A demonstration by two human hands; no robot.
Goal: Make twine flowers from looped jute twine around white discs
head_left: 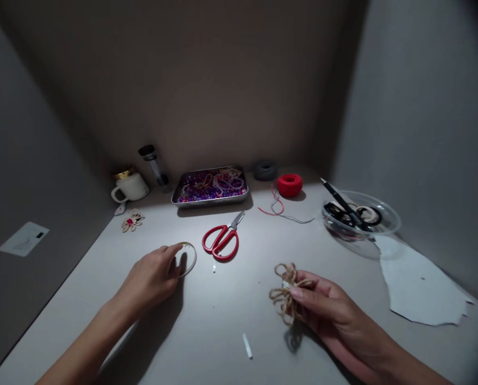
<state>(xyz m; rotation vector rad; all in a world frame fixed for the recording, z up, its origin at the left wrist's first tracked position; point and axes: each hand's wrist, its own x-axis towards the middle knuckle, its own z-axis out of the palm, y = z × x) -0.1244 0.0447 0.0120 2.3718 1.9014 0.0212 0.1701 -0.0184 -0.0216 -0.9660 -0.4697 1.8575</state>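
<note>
Left hand (154,272): fingers pinch a thin, pale round ring (195,256) by its rim. Right hand (331,307): fingers pinch a brown looped-twine flower (281,294) near its middle, above the desk (218,337), apparently to spare the loops.

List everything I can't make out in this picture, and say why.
All in the head view:
Some fingertips of the right hand: hidden behind the twine flower.
Some fingers of the left hand: hidden by the hand itself.
Print on the white card, left wall: too small and blurred.
Floor of the metal tray: covered by beads.
Upper ends of both arms: cut off by the picture's edge.
</note>
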